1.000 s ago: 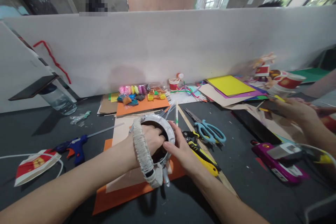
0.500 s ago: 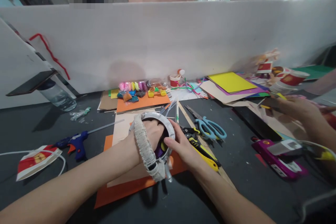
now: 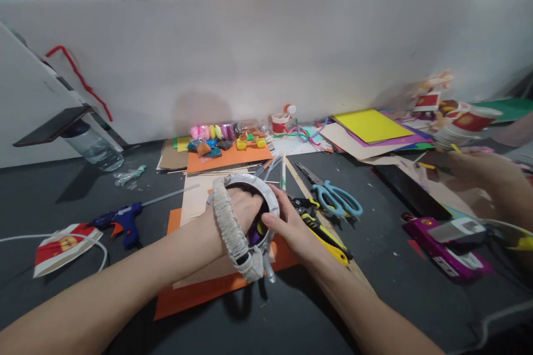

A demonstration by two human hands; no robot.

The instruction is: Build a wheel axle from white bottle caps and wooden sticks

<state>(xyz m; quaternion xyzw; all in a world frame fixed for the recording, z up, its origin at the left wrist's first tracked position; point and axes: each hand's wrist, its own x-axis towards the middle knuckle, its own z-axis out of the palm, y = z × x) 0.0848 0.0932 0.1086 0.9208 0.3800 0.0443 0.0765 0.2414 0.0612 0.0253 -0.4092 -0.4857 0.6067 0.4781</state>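
Bench surface: dark table [image 3: 62, 199], white partition board [image 3: 258, 61] along the far edge.

Surroundings. Right of the hands, touching or nearly so: a yellow-and-black utility knife [image 3: 327, 236], then teal-handled scissors [image 3: 337, 199] farther right and slightly farther back. Thin wooden sticks [image 3: 283, 172] lie between the scissors and the orange sheet [image 3: 195, 294] under the hands. Left, well apart: a blue glue gun [image 3: 122, 219] with its nozzle toward the centre, and a flattened red-and-white paper cup [image 3: 62, 247] beside a white cord. Far left: a clear water bottle [image 3: 94, 150] leaning under a dark phone. Right, near: a magenta tool [image 3: 443, 247]. Another person's hand [image 3: 491, 180] works at the far right over loose card and a yellow sheet [image 3: 370, 125].

Containers. A small red cup [image 3: 280, 122] stands at the far edge by the partition; contents too small to tell. Packets of coloured clay [image 3: 214, 136] lie on a second orange card, far centre. Stacked red paper cups [image 3: 466, 122] lie far right.

Hands. The round grey-rimmed container [image 3: 272, 202] sits at centre, tilted toward the camera, with a cord-wrapped handle [image 3: 233, 233] arching over the left wrist. Left hand [image 3: 239, 213] reaches inside the opening; its fingers are hidden, grip cannot be told. Purple and yellow bits show inside. Right hand [image 3: 291, 227] is closed on the container's right rim, thumb over the edge.
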